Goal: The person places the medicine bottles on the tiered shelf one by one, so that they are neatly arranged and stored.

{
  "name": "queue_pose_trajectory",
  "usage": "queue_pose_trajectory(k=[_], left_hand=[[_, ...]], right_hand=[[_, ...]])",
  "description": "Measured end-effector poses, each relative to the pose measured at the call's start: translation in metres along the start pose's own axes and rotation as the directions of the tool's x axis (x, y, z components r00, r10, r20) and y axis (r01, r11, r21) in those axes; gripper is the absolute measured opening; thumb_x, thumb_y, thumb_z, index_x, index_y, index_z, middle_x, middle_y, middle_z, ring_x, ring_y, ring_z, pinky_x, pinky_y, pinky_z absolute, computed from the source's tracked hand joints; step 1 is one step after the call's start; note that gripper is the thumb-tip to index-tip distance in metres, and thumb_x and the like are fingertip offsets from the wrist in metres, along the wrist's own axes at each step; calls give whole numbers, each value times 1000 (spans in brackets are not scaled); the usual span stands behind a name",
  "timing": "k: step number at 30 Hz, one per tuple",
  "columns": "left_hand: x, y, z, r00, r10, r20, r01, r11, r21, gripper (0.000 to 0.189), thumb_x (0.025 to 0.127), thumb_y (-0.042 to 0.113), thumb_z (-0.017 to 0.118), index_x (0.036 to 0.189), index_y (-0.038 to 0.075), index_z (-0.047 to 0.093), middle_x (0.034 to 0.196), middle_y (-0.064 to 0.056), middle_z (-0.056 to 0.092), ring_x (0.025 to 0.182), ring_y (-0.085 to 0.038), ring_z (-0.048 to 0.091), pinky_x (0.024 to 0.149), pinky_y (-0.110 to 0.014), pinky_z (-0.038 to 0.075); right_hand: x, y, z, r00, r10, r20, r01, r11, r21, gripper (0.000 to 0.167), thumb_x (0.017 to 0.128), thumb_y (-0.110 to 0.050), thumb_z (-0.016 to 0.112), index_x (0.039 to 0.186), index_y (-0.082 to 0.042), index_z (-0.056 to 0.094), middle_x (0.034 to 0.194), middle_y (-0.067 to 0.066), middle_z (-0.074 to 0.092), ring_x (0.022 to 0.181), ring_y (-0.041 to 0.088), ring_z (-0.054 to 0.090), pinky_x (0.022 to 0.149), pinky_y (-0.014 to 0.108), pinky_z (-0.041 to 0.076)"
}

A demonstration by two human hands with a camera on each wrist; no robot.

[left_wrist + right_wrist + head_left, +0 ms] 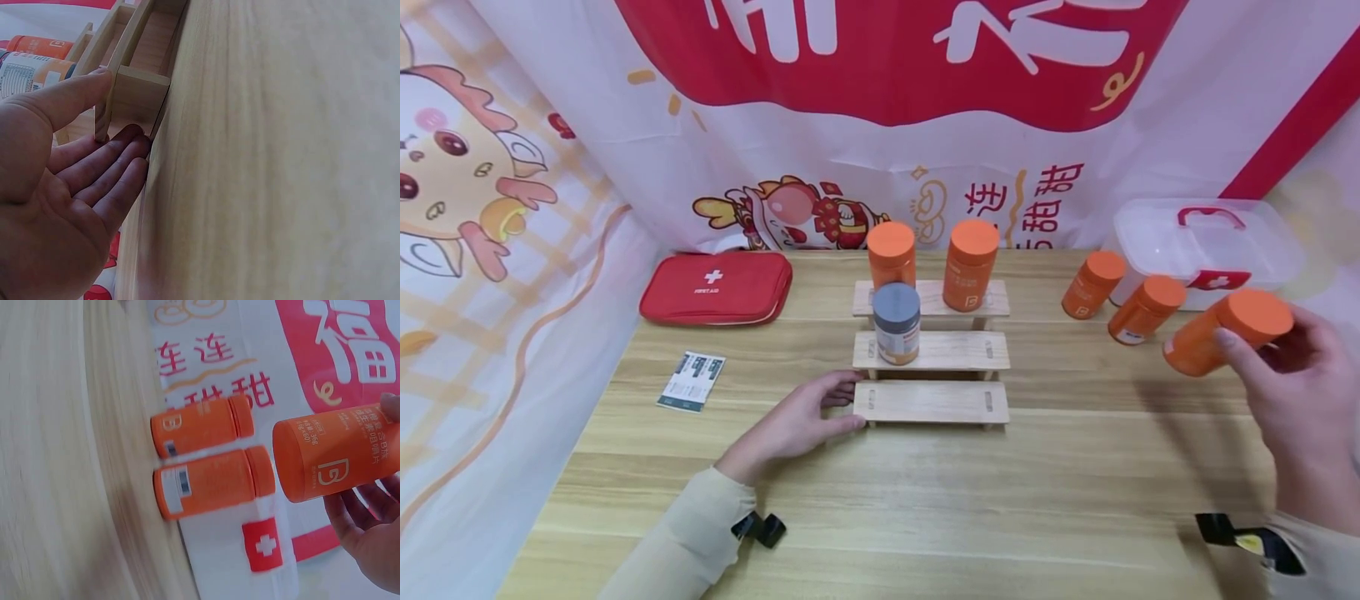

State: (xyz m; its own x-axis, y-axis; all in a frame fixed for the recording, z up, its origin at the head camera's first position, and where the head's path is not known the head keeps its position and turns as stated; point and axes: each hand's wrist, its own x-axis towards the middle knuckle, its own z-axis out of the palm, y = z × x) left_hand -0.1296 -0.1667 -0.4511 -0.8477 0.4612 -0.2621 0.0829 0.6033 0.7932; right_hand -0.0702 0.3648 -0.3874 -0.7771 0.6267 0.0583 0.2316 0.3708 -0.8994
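My right hand [1307, 375] grips an orange pill bottle [1195, 343], tilted and raised at the right. In the right wrist view its white-printed side [337, 453] faces the camera. My left hand [801, 417] rests against the left end of the lowest step of a wooden tiered stand [928, 402]. The left wrist view has its thumb on one edge of the board and its nearly straight fingers by the end support [140, 94]. A grey-lidded bottle [897, 325] stands on the middle step. On the top step are two orange bottles, left [892, 250] and right [970, 267].
Two more orange bottles, one farther back [1092, 285] and one nearer [1146, 310], stand before a clear lidded box [1157, 237] with a red handle. At the left lie a red first-aid pouch [715, 287] and a printed card [692, 382]. A printed cloth [820, 142] hangs behind the table.
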Motion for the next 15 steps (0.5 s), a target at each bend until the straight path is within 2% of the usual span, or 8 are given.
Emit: queue_pose_trajectory(k=[3,8,15], left_hand=[[0,0,0,1000,-4,-1,4,1000,5,68,98,32,81,158,14,53,152,-10,63,141,-31,62,124,-55,48],[1,-1,0,1000,-3,2,3,1000,4,67,99,31,81,158,14,53,151,-9,64,141,-31,62,124,-55,47],[1,-1,0,1000,-10,10,10,1000,-8,67,99,32,80,158,15,53,151,-8,64,141,-30,62,124,-55,47]], right_hand=[[-3,-7,3,1000,6,7,-7,998,60,64,103,-18,72,161,-30,47,146,-19,55,127,2,50,98,-3,46],[-8,-16,10,1000,-18,9,17,995,100,62,102,-14,74,158,-27,52,143,-17,59,124,3,54,96,-2,48],[-12,-21,16,995,-59,82,47,988,146,59,101,-15,75,156,-23,55,140,-15,59,120,6,52,90,-3,48]])
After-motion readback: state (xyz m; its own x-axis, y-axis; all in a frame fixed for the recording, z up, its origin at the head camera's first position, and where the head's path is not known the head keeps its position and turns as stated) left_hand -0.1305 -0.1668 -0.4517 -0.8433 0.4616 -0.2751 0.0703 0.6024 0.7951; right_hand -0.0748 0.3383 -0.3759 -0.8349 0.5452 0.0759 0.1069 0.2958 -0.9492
